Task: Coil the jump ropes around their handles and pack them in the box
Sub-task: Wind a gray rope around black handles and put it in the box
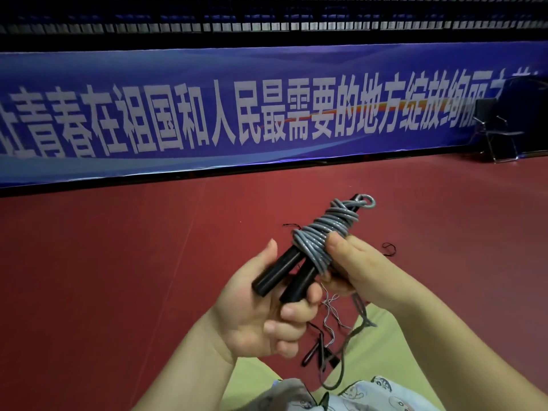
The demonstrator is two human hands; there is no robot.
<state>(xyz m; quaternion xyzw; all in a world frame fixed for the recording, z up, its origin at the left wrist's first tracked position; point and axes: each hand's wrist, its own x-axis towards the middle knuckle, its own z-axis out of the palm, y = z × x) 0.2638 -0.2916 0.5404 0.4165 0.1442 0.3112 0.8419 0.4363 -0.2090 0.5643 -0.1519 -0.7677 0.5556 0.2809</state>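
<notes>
From the head view, we had the pair of black cylindrical plastic handles [281, 274] up in front of us, side by side, with the glossy grey jump rope cord [323, 232] wound thickly round their far half and a small loop poking out at the far tip. Our left hand [255, 315] was curled under the bare near ends of the handles, thumb up along the left side. Our right hand [364, 271] gripped the coiled part from the right, thumb pressed on the wraps, fingers tucked behind. A loose grey tail of cord [347, 345] dangled down from the right hand toward our lap. Down there, on the yellow-green mat [261, 378], lay another set of slim black handles [314, 348] with thin tangled cord. Dark red sports floor [118, 262] all around, blue banner with white characters [237, 114] at the far side, and a black metal-framed chair [498, 129] far right. No box in view that we could spot.
</notes>
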